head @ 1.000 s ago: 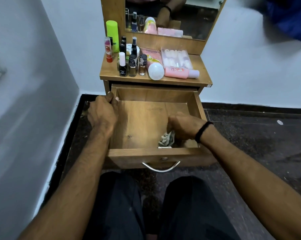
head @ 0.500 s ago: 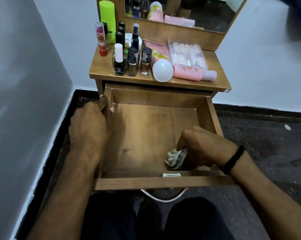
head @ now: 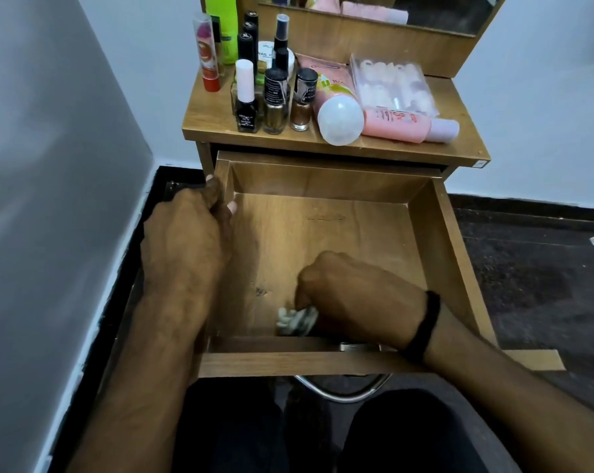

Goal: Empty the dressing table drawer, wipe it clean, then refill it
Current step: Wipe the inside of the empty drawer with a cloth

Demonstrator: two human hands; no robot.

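The right hand (head: 353, 295) was curled tight round a small cloth (head: 293, 321) and pressed it on the floor of the drawer (head: 439, 254), close to the front wall. The left hand (head: 189, 230) gripped the left wall, fingers curled over its top edge. Wide wood floor lay open behind the cloth, up to the back wall. Bottles (head: 275, 107) stood on the table (head: 206, 121) above.

Matt wooden drawer (head: 322, 230); crumpled cloth (head: 295, 321)

A home bedroom corner: a wooden dressing table (head: 459, 145) with mirror (head: 425, 11), topped with nail polish bottles (head: 275, 107).
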